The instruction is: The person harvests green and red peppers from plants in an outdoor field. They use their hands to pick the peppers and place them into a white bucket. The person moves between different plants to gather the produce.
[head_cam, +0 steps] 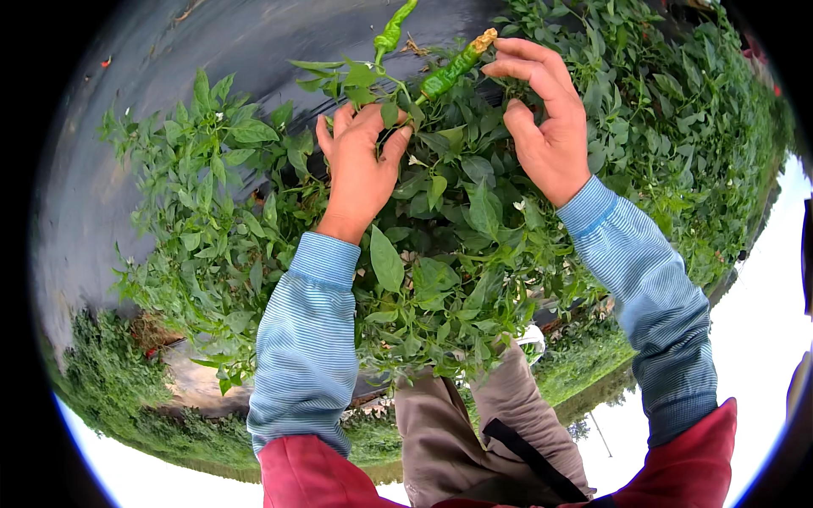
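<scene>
My left hand (365, 162) pinches a leafy stem of a pepper plant (438, 279) between thumb and fingers. Above it, a curled green chili pepper (389, 37) points away from me on the same sprig. A second green chili pepper (444, 79), with a shrivelled tan tip (484, 40), slants up to the right. My right hand (546, 114) is beside that tip, fingers curved and thumb apart from them. The fingertips are very near the tan end; whether they touch it I cannot tell. Leaves partly hide my left fingertips.
Black plastic mulch film (108, 190) lies to the left and beyond the plants. Dense pepper foliage (673, 127) with small white flowers spreads right. A white handle-like curved object (533, 340) is by my trousered legs (438, 432). Red bits (106, 62) lie on the film.
</scene>
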A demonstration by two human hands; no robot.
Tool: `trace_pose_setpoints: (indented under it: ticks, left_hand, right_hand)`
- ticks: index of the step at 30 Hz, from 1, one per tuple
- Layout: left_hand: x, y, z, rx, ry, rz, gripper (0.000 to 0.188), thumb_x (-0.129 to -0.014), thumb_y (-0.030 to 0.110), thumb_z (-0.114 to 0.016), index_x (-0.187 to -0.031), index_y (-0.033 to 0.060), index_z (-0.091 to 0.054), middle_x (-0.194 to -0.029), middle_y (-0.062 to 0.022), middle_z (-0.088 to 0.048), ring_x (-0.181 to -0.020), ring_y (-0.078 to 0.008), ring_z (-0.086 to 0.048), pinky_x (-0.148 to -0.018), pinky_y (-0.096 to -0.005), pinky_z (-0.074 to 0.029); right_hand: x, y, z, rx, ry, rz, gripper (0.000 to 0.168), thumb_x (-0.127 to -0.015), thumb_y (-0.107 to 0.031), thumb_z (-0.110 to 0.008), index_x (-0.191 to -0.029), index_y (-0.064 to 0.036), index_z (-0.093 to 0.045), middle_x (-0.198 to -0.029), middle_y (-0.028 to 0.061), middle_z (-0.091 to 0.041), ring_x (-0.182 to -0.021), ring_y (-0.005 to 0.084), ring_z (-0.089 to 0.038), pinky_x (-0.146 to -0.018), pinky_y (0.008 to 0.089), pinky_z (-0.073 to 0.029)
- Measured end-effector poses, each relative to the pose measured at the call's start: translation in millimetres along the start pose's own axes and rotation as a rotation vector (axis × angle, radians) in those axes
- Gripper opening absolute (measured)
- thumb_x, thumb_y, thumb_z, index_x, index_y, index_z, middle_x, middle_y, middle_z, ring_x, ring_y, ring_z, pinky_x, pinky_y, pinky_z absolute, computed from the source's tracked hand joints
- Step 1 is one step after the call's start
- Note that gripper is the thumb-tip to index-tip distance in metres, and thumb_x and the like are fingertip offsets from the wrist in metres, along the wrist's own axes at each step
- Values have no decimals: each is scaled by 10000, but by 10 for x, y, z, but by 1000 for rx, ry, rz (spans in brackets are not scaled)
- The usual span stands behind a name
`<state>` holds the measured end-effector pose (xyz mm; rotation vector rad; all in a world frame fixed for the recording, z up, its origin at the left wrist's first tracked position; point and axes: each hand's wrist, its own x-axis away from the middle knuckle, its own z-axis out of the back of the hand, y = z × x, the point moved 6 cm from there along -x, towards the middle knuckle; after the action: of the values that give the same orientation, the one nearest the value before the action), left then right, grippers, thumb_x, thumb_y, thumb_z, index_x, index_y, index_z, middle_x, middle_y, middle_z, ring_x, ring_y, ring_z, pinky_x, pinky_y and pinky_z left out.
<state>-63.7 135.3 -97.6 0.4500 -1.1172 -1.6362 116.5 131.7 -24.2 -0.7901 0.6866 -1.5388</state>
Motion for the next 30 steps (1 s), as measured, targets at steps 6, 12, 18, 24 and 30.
trace_pose_setpoints:
  ticks: [6,12,18,24,30]
  left_hand:
    - [67,215,-40,-204,-62,-106,105,-736,115,-657,-839,93,-662,-846,-18,-601,-1033,-256,-477,-1032,-574,-103]
    - [245,482,-126,-401,-144,-267,241,-591,9,-663,-817,94,-671,-809,-10,-565,-1029,-241,-494,-1047,-589,-125]
    - [299,558,-107,-438,-112,-169,206,-596,15,-653,-779,107,-633,-805,-1,-525,-1011,-231,-493,-1039,-605,-113]
    - [391,514,-116,-421,99,-143,196,-644,10,-599,-809,114,-621,-880,16,-542,-982,-217,-498,-1020,-624,-107]
    - [20,196,-10,-249,254,-44,45,-793,105,-597,-832,90,-614,-909,-38,-562,-917,-250,-499,-931,-459,-292]
  right_hand:
    - [29,-171,-455,690,-537,254,267,-652,-6,-644,-913,-57,-622,-934,60,-592,-979,222,-542,-989,402,-343]
    - [312,43,-478,400,-732,-127,135,-697,-43,-636,-819,-37,-578,-811,84,-571,-750,287,-590,-664,407,-465]
    - [345,-305,-483,568,-463,80,135,-723,-111,-623,-743,-13,-533,-766,104,-561,-682,300,-580,-592,389,-475]
    - [346,-235,-460,365,-314,-197,110,-733,-79,-596,-721,6,-526,-696,124,-541,-626,278,-570,-543,360,-454]
    - [511,-680,-561,-440,-413,-239,140,-842,-94,-576,-801,31,-530,-756,91,-557,-623,180,-549,-578,291,-435]
